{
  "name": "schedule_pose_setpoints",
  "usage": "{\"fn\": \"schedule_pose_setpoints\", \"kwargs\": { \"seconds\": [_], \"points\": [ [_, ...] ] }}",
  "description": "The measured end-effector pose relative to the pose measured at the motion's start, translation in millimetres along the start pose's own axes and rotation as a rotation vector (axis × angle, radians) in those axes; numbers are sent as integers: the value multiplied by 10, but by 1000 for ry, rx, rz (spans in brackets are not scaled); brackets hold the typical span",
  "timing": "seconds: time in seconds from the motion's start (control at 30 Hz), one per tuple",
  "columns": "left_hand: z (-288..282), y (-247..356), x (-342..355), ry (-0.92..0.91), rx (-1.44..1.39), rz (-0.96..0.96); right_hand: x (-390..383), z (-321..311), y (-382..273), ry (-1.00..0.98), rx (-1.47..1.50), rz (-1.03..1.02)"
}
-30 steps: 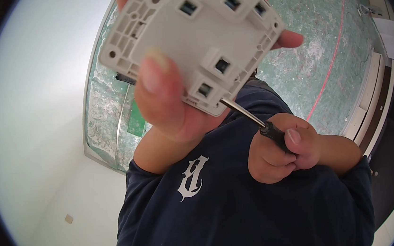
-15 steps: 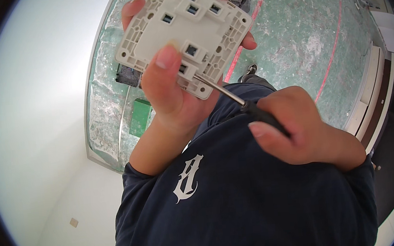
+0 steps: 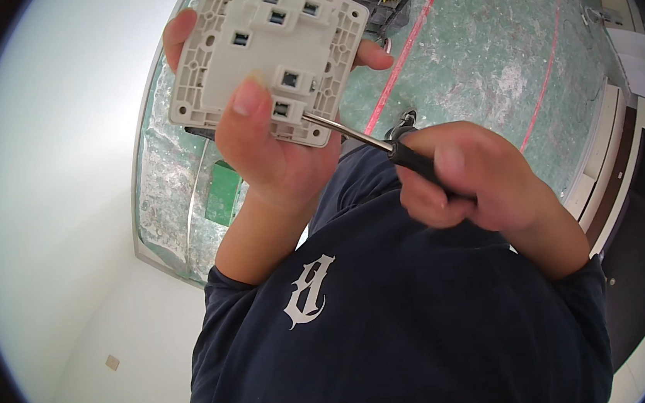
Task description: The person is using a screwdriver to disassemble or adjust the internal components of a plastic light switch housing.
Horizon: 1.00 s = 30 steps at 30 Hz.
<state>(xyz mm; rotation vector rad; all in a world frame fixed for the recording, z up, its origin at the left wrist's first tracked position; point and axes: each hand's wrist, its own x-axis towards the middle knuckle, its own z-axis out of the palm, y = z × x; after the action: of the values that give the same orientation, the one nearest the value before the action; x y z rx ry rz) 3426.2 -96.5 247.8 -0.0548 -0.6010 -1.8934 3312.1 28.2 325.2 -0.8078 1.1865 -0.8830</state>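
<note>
My left hand (image 3: 275,155) grips a white plastic wall socket plate (image 3: 236,74), its back turned up toward me. The thumb presses on the back while the other fingers wrap the far edges. Several square terminal openings show in it, and a ribbed frame with screw holes runs round it. My right hand (image 3: 475,175) is closed round the black handle of a screwdriver (image 3: 359,136). The metal shaft points up and left, its tip at the side of the lowest terminal block, near the plate's near corner. Whether the tip sits in a screw cannot be made out.
Below lies a worn green floor (image 3: 471,55) with red lines (image 3: 408,45). A dark open tool bag (image 3: 377,2) with yellow-handled tools stands beyond the plate. A green box (image 3: 223,192) is on the floor at left, near a white wall (image 3: 65,187). Cabinets line the right side.
The socket plate and my left hand have shifted left and turned slightly. My right hand has moved up a little, and its fingers have rolled round the screwdriver handle.
</note>
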Motion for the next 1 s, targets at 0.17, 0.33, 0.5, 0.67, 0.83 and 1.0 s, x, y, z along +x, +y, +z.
{"fn": "schedule_pose_setpoints", "kwargs": {
  "seconds": [0.17, 0.33, 0.5, 0.67, 0.83, 1.0],
  "points": [
    [-42, 5, -56, 9, 78, 53, 105, 37, 26, 16, 3, -11],
    [-124, 112, -81, 64, 123, 76, 123, 220, 107, 399, -1384, -575],
    [-267, 103, -225, 401, 437, -46, 412, 51, 122, 493, -1592, -691],
    [-1420, 358, -352, 624, 211, 6, 485, -590, 701, 338, -1161, -291],
    [-2762, -14, -1647, 801, 13, -513, -157, -1446, 2608, 212, -908, 271],
    [-2540, -517, -3335, 889, -284, -920, -208, -1387, 3630, -94, -945, -13]
  ]
}}
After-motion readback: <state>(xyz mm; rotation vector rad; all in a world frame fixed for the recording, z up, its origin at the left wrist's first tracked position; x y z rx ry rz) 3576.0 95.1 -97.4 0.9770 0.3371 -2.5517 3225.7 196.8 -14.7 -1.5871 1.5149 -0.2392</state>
